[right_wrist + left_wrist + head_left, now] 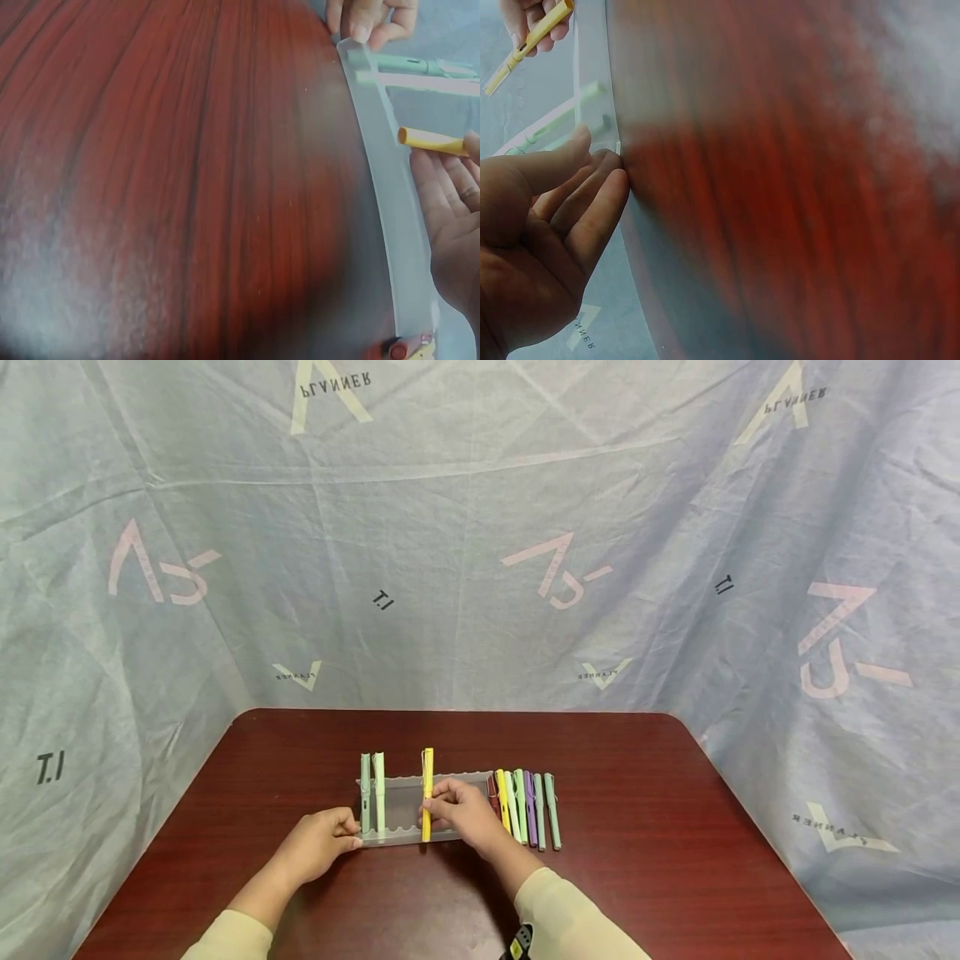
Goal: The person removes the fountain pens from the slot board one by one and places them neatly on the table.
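Yellow pen (427, 793) lies across the clear rack (401, 806) at lower centre, pinched by the right hand (465, 810); left hand (324, 837) grips the rack's end; better seat it in a notch before release.

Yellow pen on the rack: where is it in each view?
Head: yellow pen lies across the clear rack, centre, right hand on it.
Left wrist: top left corner, in fingers.
Right wrist: right edge, end showing.
Shared landmark: the two green pens at the rack's left end.
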Action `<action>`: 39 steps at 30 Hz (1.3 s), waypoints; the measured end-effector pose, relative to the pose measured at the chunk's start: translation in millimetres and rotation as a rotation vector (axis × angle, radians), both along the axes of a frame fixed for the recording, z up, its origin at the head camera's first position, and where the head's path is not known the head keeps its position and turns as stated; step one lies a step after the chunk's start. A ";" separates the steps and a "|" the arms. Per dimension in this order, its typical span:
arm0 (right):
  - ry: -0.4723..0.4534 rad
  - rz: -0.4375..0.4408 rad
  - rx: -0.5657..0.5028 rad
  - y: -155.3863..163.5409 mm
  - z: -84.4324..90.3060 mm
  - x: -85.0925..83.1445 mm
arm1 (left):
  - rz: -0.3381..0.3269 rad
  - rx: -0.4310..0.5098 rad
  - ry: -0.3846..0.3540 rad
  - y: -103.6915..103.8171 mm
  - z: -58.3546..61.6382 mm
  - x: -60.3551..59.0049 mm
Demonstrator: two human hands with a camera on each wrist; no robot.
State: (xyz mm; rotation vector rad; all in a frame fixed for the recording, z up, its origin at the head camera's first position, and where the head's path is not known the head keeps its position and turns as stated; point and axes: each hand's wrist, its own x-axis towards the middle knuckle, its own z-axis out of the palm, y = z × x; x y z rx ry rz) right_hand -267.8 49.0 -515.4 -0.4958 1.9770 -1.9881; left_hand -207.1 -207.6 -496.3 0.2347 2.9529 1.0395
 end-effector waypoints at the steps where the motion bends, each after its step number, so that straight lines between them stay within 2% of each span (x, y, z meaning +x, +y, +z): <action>1: 0.004 -0.006 0.005 1.4 -0.6 -0.3 | 0.004 0.000 -0.001 0.2 0.1 0.0; 15: -0.003 -0.035 0.029 24.1 -3.4 -3.6 | 0.009 0.001 -0.015 -0.4 -0.8 -1.6; 23: -0.021 0.010 -0.012 40.1 -1.7 -3.5 | 0.015 -0.003 -0.021 0.9 0.1 -0.2; 33: -0.029 -0.020 -0.009 59.6 -1.7 -6.8 | -0.002 0.000 -0.007 1.3 -1.6 -0.4; 39: -0.017 -0.034 0.008 69.0 -0.6 -7.4 | 0.012 0.004 -0.023 1.6 -1.1 0.4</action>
